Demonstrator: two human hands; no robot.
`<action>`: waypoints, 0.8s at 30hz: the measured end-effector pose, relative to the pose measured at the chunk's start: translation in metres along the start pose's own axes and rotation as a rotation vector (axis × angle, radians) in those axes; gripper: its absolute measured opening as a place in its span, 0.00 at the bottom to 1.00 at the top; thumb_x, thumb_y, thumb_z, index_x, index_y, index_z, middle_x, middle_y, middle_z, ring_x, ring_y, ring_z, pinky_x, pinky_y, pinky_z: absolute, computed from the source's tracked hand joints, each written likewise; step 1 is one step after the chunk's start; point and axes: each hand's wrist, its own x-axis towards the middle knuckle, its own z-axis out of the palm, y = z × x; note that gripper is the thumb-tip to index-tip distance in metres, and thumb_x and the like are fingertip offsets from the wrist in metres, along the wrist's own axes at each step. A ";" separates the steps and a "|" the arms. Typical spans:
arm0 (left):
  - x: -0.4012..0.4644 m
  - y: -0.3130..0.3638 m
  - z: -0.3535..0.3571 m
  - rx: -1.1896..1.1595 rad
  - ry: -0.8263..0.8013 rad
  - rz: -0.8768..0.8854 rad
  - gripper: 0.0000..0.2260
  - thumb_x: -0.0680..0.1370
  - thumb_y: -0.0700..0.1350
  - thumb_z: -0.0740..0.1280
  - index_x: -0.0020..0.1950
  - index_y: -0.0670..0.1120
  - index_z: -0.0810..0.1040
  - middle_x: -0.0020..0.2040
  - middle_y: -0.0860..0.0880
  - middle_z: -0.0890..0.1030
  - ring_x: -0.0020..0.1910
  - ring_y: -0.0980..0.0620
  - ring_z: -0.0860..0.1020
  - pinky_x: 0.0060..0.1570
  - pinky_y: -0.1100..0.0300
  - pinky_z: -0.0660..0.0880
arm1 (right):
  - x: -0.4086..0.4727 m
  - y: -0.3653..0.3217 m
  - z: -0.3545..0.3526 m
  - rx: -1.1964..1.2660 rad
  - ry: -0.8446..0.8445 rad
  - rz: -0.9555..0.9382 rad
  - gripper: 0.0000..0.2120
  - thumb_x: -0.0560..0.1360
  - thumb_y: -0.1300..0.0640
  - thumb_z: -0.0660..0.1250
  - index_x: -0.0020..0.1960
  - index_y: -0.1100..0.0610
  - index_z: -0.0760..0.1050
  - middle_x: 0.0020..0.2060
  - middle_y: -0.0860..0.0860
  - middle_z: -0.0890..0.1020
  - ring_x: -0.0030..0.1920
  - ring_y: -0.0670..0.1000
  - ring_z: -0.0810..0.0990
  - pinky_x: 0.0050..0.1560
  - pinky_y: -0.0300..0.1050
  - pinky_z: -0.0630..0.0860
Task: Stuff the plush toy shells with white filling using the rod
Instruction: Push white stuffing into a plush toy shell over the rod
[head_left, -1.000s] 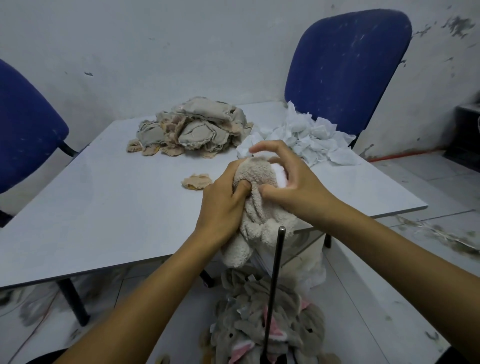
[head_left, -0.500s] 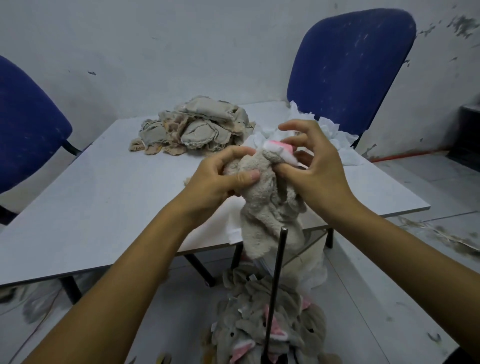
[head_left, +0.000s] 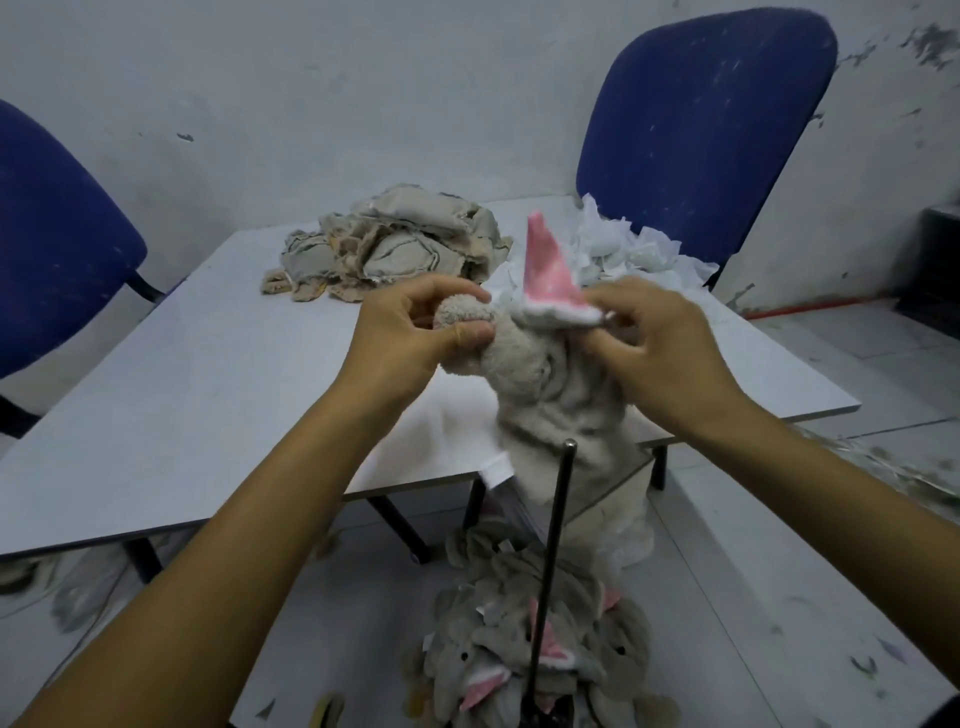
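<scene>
Early on: left hand (head_left: 415, 332) pinches plush shell (head_left: 550, 395), held over near table edge; right hand (head_left: 660, 353) pinches its pink ear (head_left: 545, 270). Shell limp, rod (head_left: 553, 551) untouched, filling (head_left: 623, 249) far right.

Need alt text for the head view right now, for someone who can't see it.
Both hands hold a beige plush toy shell over the table edge: left hand grips a rounded limb, right hand pinches its pink ear. A dark rod stands upright below, above more shells on the floor.
</scene>
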 end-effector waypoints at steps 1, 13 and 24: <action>-0.002 0.001 0.001 0.006 -0.005 0.002 0.11 0.69 0.35 0.76 0.46 0.48 0.84 0.42 0.52 0.85 0.43 0.53 0.83 0.42 0.55 0.82 | 0.000 0.000 -0.002 0.016 0.019 -0.001 0.08 0.76 0.57 0.72 0.53 0.47 0.81 0.42 0.42 0.82 0.41 0.42 0.79 0.45 0.43 0.79; -0.008 -0.002 0.006 -0.061 0.016 0.027 0.10 0.66 0.44 0.76 0.47 0.48 0.84 0.42 0.54 0.85 0.43 0.55 0.83 0.39 0.58 0.81 | -0.001 -0.005 -0.006 -0.161 0.049 -0.182 0.08 0.76 0.57 0.72 0.55 0.57 0.83 0.45 0.49 0.85 0.43 0.47 0.82 0.46 0.45 0.80; -0.004 0.002 0.007 -0.161 -0.028 0.031 0.14 0.67 0.46 0.77 0.51 0.55 0.84 0.49 0.54 0.84 0.50 0.48 0.80 0.52 0.40 0.80 | 0.004 0.000 -0.009 -0.039 0.095 -0.115 0.08 0.79 0.56 0.69 0.57 0.55 0.79 0.43 0.45 0.81 0.39 0.40 0.80 0.39 0.38 0.79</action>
